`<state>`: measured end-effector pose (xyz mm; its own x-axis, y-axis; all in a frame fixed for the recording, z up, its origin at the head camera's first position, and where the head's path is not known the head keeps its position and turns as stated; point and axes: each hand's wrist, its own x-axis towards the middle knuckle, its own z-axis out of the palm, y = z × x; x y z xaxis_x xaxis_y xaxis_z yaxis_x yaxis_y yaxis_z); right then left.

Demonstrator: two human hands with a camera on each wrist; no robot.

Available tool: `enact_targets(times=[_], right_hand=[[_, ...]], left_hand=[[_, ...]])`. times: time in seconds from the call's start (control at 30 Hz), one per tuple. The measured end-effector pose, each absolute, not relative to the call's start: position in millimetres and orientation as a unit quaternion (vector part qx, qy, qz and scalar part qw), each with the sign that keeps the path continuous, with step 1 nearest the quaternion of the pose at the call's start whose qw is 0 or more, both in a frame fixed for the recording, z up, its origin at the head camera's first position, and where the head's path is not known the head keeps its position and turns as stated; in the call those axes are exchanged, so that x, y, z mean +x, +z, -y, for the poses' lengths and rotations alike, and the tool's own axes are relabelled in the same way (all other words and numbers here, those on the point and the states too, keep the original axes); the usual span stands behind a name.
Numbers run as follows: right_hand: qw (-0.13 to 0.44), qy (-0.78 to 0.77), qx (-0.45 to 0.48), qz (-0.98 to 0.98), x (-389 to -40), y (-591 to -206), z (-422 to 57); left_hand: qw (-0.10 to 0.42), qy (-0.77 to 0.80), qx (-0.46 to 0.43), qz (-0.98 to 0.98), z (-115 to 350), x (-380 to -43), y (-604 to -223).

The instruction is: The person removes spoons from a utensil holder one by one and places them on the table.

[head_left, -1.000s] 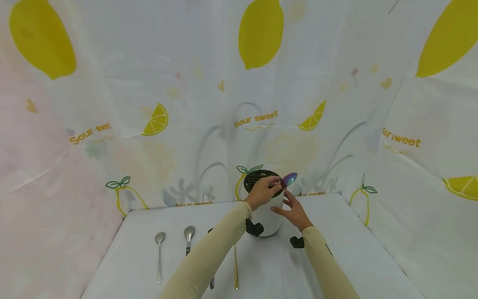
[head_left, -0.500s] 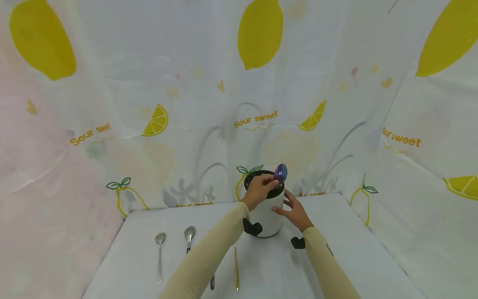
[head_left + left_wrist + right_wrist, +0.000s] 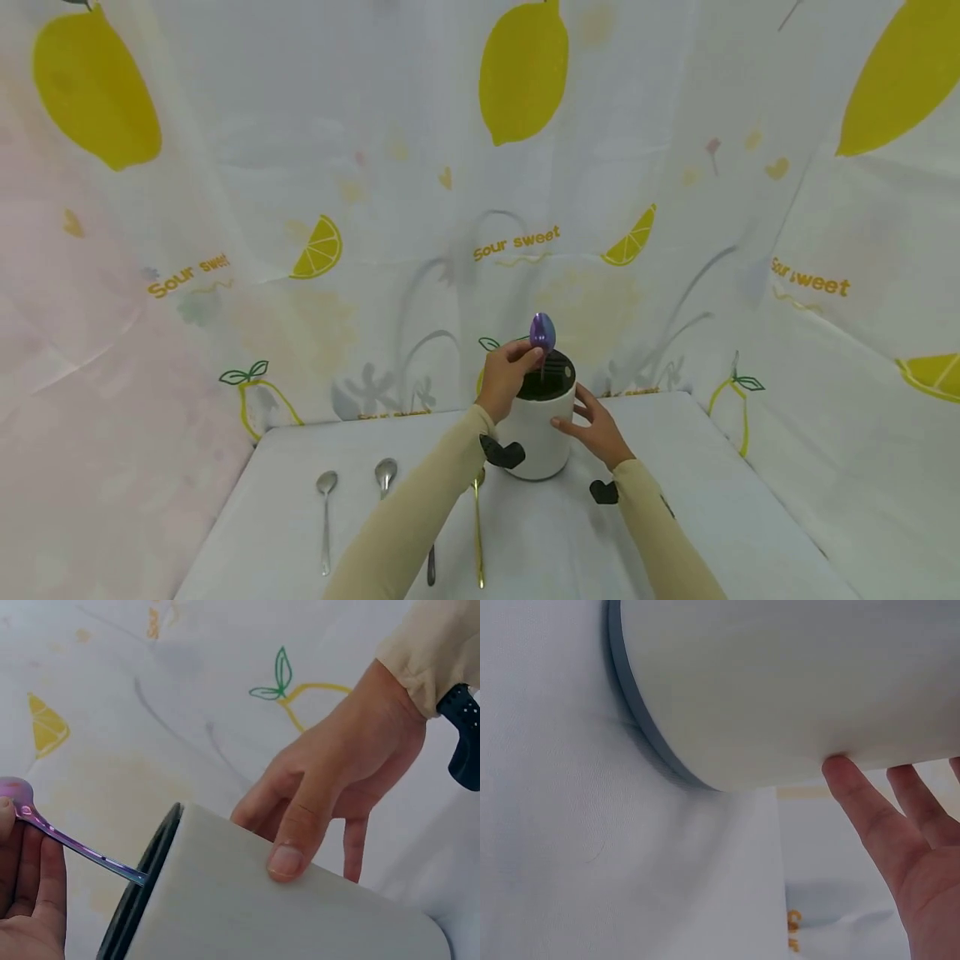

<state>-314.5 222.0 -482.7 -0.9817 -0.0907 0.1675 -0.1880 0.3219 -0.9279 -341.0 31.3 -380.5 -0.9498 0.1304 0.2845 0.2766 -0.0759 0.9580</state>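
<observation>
In the head view a white cylindrical utensil holder point(image 3: 536, 442) with a black slotted top stands upright near the back of the table. My left hand point(image 3: 504, 377) pinches a purple-blue iridescent spoon point(image 3: 542, 332) close to its bowl. The bowl points up, and the spoon's handle point(image 3: 90, 855) reaches down into the holder's mouth in the left wrist view. My right hand point(image 3: 597, 429) rests on the holder's right side, thumb at the front and fingers spread further round. Its fingertips point(image 3: 840, 766) touch the white wall in the right wrist view.
On the white-covered table point(image 3: 675, 500), left of the holder, lie a silver spoon point(image 3: 326, 483), another silver spoon point(image 3: 386, 473), a dark handle point(image 3: 431, 568) and a gold utensil point(image 3: 479, 542). My left sleeve hides parts of some. A lemon-printed cloth point(image 3: 405, 167) encloses the back and sides.
The spoon has gone from leaning right over the rim to standing nearly upright, further left over the holder. My left hand moved slightly left with it. My right hand keeps its place on the holder.
</observation>
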Motion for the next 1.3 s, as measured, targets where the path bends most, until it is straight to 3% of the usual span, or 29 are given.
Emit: enact_targets(times=[0.4, 0.8, 1.07, 1.3], right_hand=[[0.043, 0.573, 0.088, 0.814, -313.2, -482.0, -221.6], [0.024, 0.579, 0.087, 0.811, -306.6, -478.2, -221.0], [0.009, 0.574, 0.081, 0.815, -287.9, -453.0, -214.3], [0.027, 0.571, 0.087, 0.816, -304.6, -474.9, -218.5]], left_hand=[[0.096, -0.742, -0.209, 0.630, -24.5, -334.3, -340.8], [0.100, -0.767, -0.245, 0.585, -6.4, -313.3, -302.7], [0.084, -0.783, -0.250, 0.563, 11.6, -301.1, -303.3], [0.054, -0.808, -0.222, 0.543, 24.9, -284.0, -317.9]])
